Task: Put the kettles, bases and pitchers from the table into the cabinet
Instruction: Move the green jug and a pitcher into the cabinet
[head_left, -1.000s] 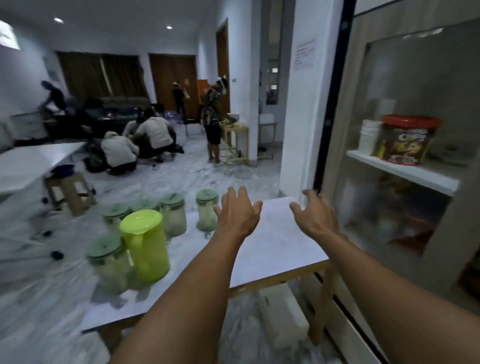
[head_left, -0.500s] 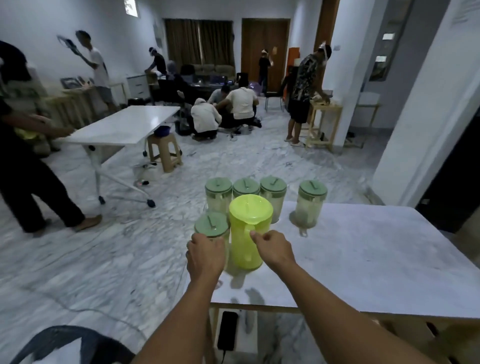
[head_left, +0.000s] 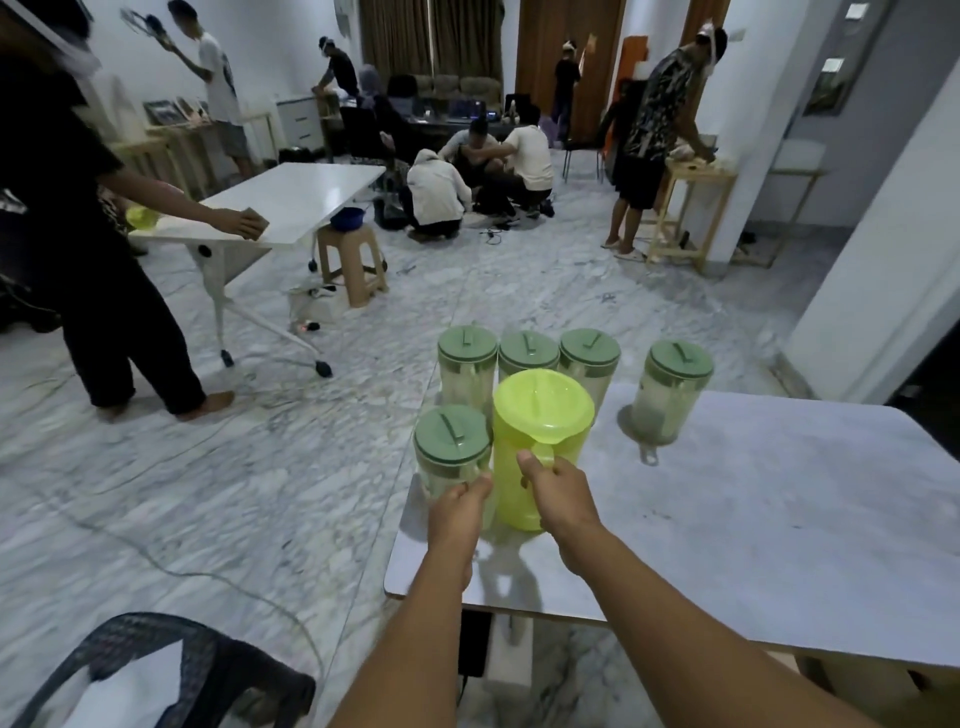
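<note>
A lime-green pitcher (head_left: 540, 415) stands at the near left corner of the white table (head_left: 753, 519). My right hand (head_left: 563, 493) is closed around its handle. Left of it stands a clear pitcher with a dark green lid (head_left: 451, 441), and my left hand (head_left: 457, 512) grips its near side. Three more clear green-lidded pitchers (head_left: 527, 358) stand in a row behind them. Another clear pitcher (head_left: 672, 389) stands apart to the right. The cabinet is out of view.
A woven black chair back (head_left: 171, 670) sits at the lower left. A person in black (head_left: 88, 249) stands left by a white rolling table (head_left: 291, 202). Other people crouch and stand across the marble floor. A white wall (head_left: 883, 291) rises at right.
My view swung left from the cabinet to the pitchers. Both hands went from open above the table to closed on the two nearest pitchers.
</note>
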